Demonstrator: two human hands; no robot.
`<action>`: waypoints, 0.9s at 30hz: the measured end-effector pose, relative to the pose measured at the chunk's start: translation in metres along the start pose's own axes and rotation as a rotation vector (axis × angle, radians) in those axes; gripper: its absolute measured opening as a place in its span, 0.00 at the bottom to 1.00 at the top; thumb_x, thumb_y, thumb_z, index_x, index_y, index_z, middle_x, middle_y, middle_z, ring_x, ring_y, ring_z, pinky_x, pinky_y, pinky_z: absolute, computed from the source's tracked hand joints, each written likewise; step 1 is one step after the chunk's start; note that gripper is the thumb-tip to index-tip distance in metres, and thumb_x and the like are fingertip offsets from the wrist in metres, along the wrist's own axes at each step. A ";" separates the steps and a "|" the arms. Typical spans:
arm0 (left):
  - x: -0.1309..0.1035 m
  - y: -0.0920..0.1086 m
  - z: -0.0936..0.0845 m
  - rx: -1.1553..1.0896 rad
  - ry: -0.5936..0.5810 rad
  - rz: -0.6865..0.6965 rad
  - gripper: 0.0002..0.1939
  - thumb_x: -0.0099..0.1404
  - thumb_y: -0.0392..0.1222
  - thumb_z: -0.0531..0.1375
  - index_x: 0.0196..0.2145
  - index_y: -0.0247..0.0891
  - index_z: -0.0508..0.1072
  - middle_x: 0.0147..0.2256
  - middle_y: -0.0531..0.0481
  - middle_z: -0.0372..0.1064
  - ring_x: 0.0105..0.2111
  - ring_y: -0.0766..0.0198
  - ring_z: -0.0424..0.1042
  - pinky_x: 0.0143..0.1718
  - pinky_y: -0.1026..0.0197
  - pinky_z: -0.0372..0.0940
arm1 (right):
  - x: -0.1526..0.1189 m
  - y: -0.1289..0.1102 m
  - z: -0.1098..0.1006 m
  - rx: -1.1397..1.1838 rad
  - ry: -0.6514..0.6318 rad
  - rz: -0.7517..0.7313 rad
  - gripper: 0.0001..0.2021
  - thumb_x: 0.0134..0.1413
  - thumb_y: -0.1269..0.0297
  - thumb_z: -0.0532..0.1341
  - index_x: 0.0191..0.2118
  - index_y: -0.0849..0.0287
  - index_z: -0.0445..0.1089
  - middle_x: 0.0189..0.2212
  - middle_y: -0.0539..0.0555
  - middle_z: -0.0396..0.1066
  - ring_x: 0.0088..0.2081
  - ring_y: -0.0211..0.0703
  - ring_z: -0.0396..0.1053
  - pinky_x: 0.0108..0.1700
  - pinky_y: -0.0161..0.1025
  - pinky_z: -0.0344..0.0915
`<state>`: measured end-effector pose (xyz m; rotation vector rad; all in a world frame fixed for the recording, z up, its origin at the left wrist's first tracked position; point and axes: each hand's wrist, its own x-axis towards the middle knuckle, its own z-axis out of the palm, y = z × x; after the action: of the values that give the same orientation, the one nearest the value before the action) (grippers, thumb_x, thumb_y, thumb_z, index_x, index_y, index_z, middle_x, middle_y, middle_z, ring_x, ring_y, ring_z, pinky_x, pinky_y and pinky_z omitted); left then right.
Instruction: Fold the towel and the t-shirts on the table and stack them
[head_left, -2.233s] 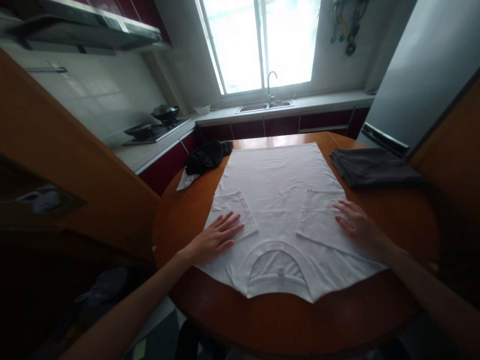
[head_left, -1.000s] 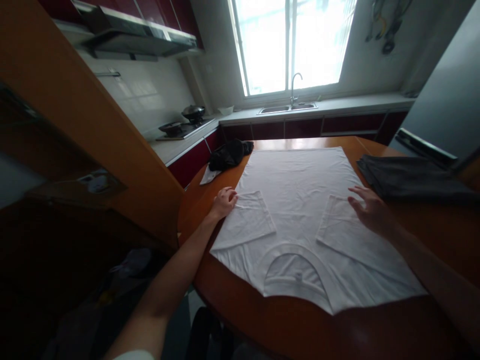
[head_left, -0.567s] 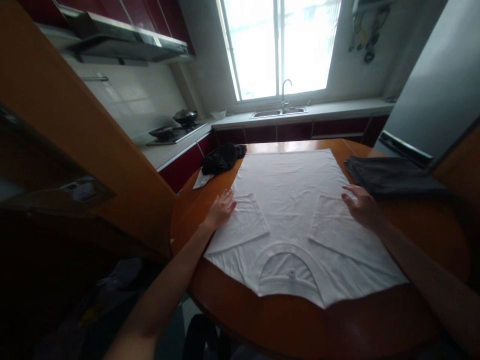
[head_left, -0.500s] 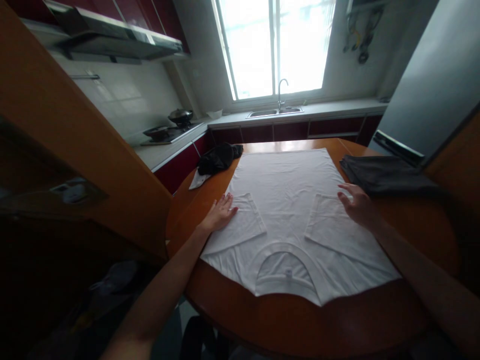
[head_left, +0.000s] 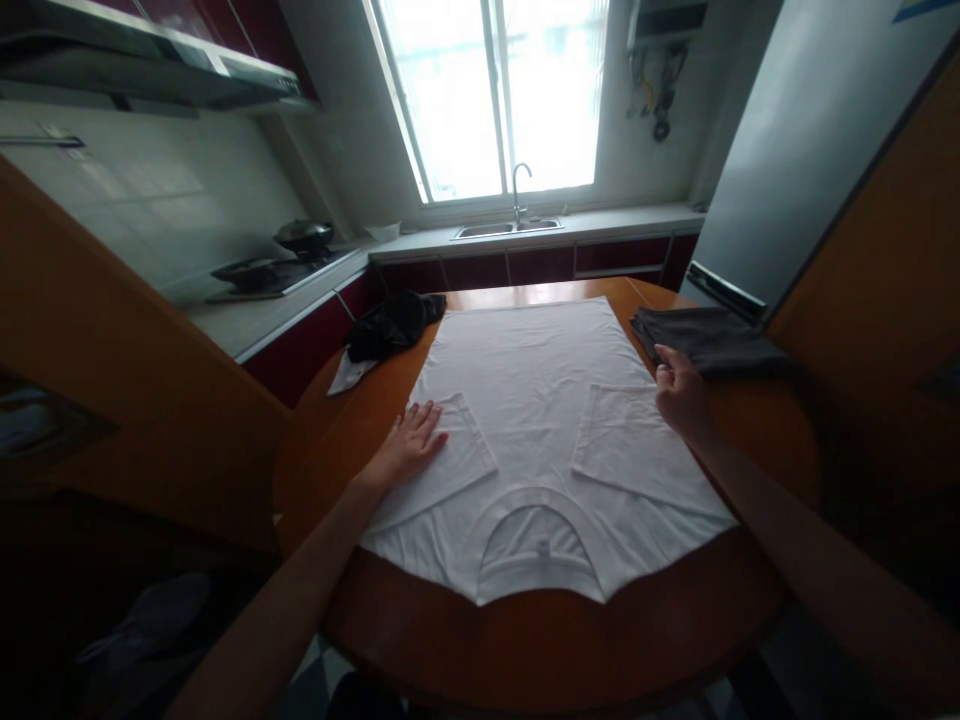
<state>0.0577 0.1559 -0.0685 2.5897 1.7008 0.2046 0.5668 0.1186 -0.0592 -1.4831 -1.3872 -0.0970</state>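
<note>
A white T-shirt (head_left: pixel 525 400) lies spread on the round wooden table (head_left: pixel 540 660), its collar toward me and both sleeves folded inward over the body. My left hand (head_left: pixel 409 445) rests flat on the left sleeve near the shirt's left edge, its fingers apart. At the right edge, beside the folded right sleeve, is my right hand (head_left: pixel 681 395). Its fingers are bent, with thumb and forefinger near each other, and whether fabric is between them cannot be made out.
Dark grey folded cloth (head_left: pixel 712 340) lies at the table's right. A black bundle (head_left: pixel 390 325) with a white piece sits at the back left. Beyond are a sink (head_left: pixel 487 230), a stove with pans (head_left: pixel 304 235) and a fridge (head_left: pixel 810 150).
The view has turned to the right, so everything appears farther left. My right hand has moved slightly forward along the shirt's edge and its fingers have drawn in. My left hand stays on the left sleeve.
</note>
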 end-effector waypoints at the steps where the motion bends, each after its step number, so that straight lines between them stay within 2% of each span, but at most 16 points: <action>1: 0.000 -0.001 0.001 0.001 -0.027 -0.009 0.37 0.73 0.63 0.43 0.71 0.41 0.55 0.72 0.42 0.44 0.72 0.44 0.41 0.68 0.36 0.44 | 0.000 0.000 0.000 0.003 -0.002 -0.001 0.23 0.61 0.63 0.50 0.59 0.60 0.69 0.54 0.64 0.72 0.56 0.57 0.68 0.62 0.57 0.63; 3: -0.001 -0.004 0.003 0.001 -0.052 -0.014 0.36 0.73 0.62 0.43 0.71 0.41 0.53 0.72 0.43 0.42 0.72 0.44 0.39 0.68 0.35 0.43 | 0.000 0.000 -0.001 0.006 0.007 -0.003 0.23 0.61 0.63 0.50 0.59 0.59 0.69 0.54 0.63 0.72 0.56 0.57 0.68 0.62 0.57 0.62; 10: -0.002 -0.008 0.007 0.001 -0.028 -0.013 0.36 0.73 0.63 0.44 0.71 0.44 0.54 0.72 0.45 0.43 0.72 0.44 0.38 0.68 0.36 0.43 | 0.001 0.000 -0.006 -0.012 0.052 0.014 0.22 0.62 0.63 0.48 0.56 0.60 0.70 0.52 0.64 0.72 0.54 0.56 0.69 0.60 0.55 0.65; 15: -0.002 -0.011 0.004 0.012 0.008 0.008 0.36 0.72 0.65 0.44 0.70 0.44 0.58 0.71 0.44 0.49 0.71 0.43 0.46 0.67 0.39 0.48 | 0.001 -0.001 -0.007 -0.001 0.047 0.035 0.22 0.62 0.62 0.49 0.56 0.61 0.71 0.51 0.64 0.73 0.53 0.58 0.69 0.59 0.57 0.65; 20: -0.002 -0.015 0.003 0.000 0.036 0.013 0.36 0.72 0.64 0.45 0.69 0.42 0.60 0.69 0.42 0.53 0.70 0.48 0.49 0.68 0.44 0.50 | -0.001 -0.004 -0.006 -0.019 0.032 0.046 0.21 0.62 0.60 0.49 0.54 0.59 0.72 0.47 0.64 0.73 0.48 0.57 0.71 0.56 0.56 0.67; 23: -0.003 -0.016 0.004 -0.015 0.019 -0.009 0.35 0.73 0.62 0.44 0.69 0.40 0.59 0.70 0.42 0.50 0.71 0.49 0.47 0.68 0.43 0.49 | -0.002 -0.007 -0.006 -0.022 0.026 0.048 0.21 0.62 0.59 0.49 0.55 0.57 0.72 0.47 0.62 0.73 0.47 0.57 0.71 0.54 0.56 0.69; 27: -0.004 -0.015 0.001 -0.020 -0.017 -0.062 0.36 0.74 0.61 0.43 0.71 0.39 0.53 0.72 0.41 0.43 0.72 0.47 0.41 0.68 0.36 0.43 | -0.003 -0.008 -0.006 -0.004 0.013 0.070 0.22 0.62 0.60 0.50 0.55 0.58 0.72 0.48 0.63 0.72 0.46 0.57 0.72 0.52 0.55 0.71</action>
<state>0.0425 0.1580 -0.0719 2.5132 1.7615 0.1965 0.5637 0.1103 -0.0538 -1.5303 -1.3241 -0.0659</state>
